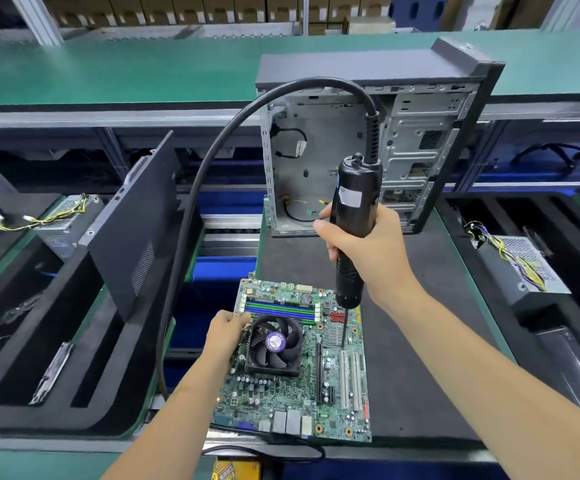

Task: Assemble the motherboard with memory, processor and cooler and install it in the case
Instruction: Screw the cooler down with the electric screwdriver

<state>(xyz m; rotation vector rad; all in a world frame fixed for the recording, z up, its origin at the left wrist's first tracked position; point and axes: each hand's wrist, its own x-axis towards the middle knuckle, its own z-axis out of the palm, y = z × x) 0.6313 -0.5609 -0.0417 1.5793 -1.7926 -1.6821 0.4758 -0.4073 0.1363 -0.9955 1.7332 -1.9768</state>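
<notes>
A green motherboard lies flat on the dark mat near me. A black cooler fan sits on it, with memory sticks in the slots just beyond. My left hand grips the cooler's left edge with curled fingers. My right hand holds a black electric screwdriver upright, its bit pointing down over the board, right of the cooler. The open grey case stands upright behind the board.
The screwdriver's thick black cable arcs left and drops past the mat's edge. A black case side panel leans in a foam tray at left. Power supplies with yellow wires sit at far left and right.
</notes>
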